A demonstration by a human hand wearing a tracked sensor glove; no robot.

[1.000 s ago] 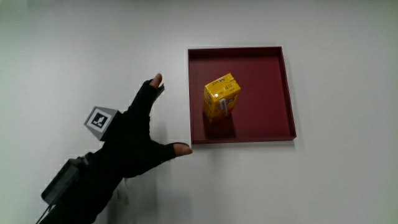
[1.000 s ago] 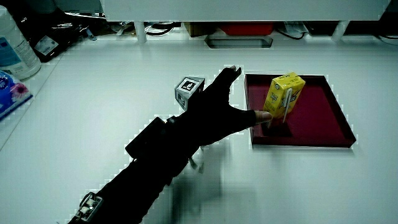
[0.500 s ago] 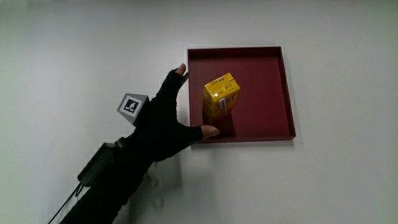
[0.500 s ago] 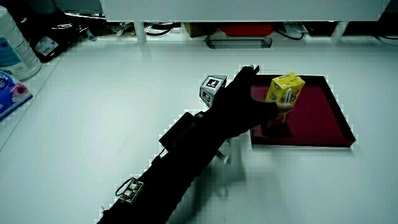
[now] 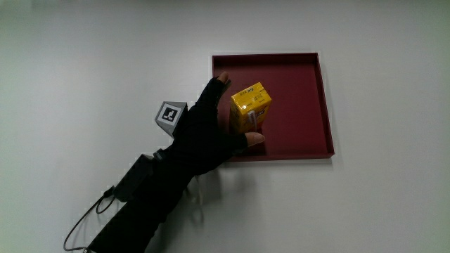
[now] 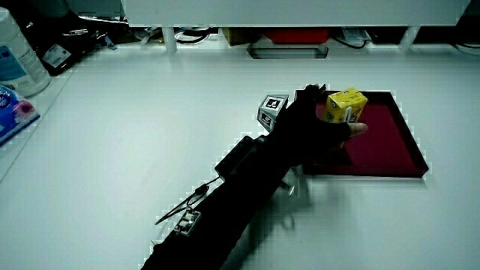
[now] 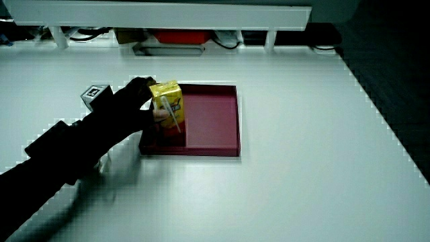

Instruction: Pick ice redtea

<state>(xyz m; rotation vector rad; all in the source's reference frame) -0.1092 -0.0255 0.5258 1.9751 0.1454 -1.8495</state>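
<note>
My hand [image 5: 211, 133] is sitting at the edge of the dark red tray [image 5: 309, 105], right against the yellow ice redtea carton [image 5: 250, 107]. The carton is standing upright on the tray floor, in the part of the tray closest to my hand, with its white straw [image 7: 173, 114] running down the face turned toward me.

From above, my fingers [image 5: 219, 83] are reaching along one side of the carton while my thumb [image 5: 253, 139] is lying across the tray floor at the carton's nearer side. So the hand is cupping the carton from two sides. In a side view the thumb tip [image 6: 355, 129] is showing just past the carton's corner, and in both side views the glove is pressing close to the carton wall. Whether the fingers are actually squeezing it or only lying against it, I cannot tell.

The small patterned cube [image 5: 170, 114] on the back of my glove is hanging over bare white table [image 5: 84, 63], just beside the tray's edge. My forearm [image 6: 225, 202] is stretching back across the table toward me.

The carton's base is resting on the tray.
</note>
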